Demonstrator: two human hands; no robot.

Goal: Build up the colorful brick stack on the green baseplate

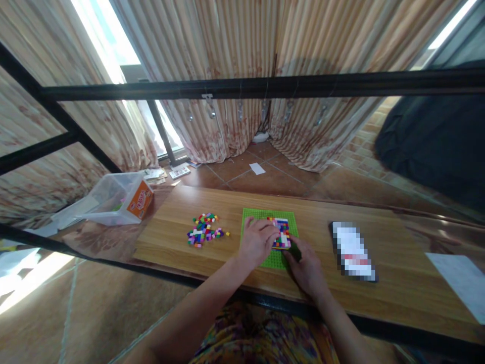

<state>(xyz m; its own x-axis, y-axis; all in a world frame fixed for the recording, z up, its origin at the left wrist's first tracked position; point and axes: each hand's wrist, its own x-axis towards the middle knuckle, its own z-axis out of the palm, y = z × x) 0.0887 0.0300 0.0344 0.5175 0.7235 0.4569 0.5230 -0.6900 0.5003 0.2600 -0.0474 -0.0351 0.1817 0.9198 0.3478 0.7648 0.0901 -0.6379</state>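
Observation:
A square build of small multicoloured toy bricks (284,228) sits on a green studded baseplate (248,213) on the wooden table. My left hand (257,240) reaches over the left part of the build, fingers bent and close together, with the fingertips down on its top. Whether a brick is between them is hidden. At the build's lower right corner, my right hand (307,265) has its thumb along the near edge and its fingers at the right side, holding the build. My left hand covers part of the build and baseplate.
Loose toy bricks (202,233) lie in a pile left of the baseplate. A phone with a blurred screen (352,250) lies to the right. A clear plastic bin (109,197) stands beyond the table's left end. A black metal bar (242,88) crosses ahead, before curtains (212,45).

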